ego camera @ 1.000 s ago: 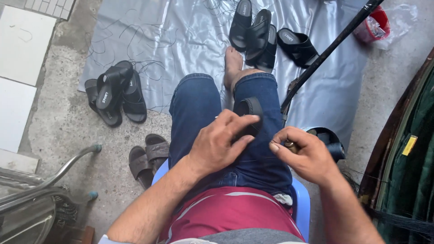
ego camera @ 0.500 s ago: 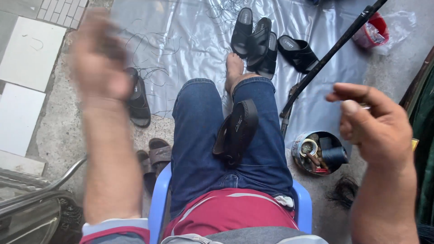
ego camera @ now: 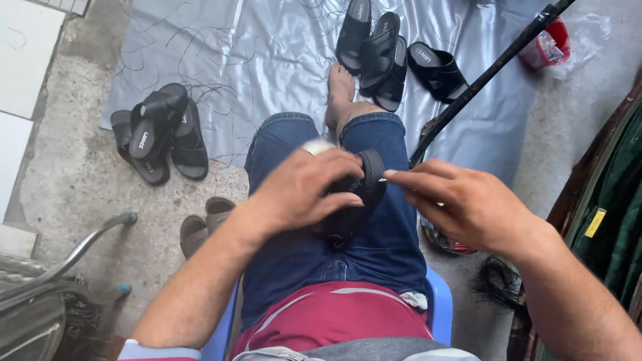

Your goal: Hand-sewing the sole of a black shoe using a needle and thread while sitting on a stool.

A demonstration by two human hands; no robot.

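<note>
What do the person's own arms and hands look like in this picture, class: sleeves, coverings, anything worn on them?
Both forearms are bare, with no gloves, watch or rings visible on the left hand or the right hand. At the bottom edge, a short sleeve on the left arm shows a pale blue band with a red edge. The right arm's sleeve is out of view.

Even, soft daylight fills the scene; no hard shadows fall on the concrete floor (ego camera: 87,194). The grey plastic sheet (ego camera: 267,60) at 12 o'clock shows pale glare along its creases. The white tiles (ego camera: 17,73) at 10 o'clock are nearly washed out. Both hands, left (ego camera: 307,190) and right (ego camera: 461,204), are slightly soft with motion blur, the fingertips most. The dark corner at 4 o'clock loses detail. Straight edges bow mildly toward the frame borders, as with a wide lens.
</note>
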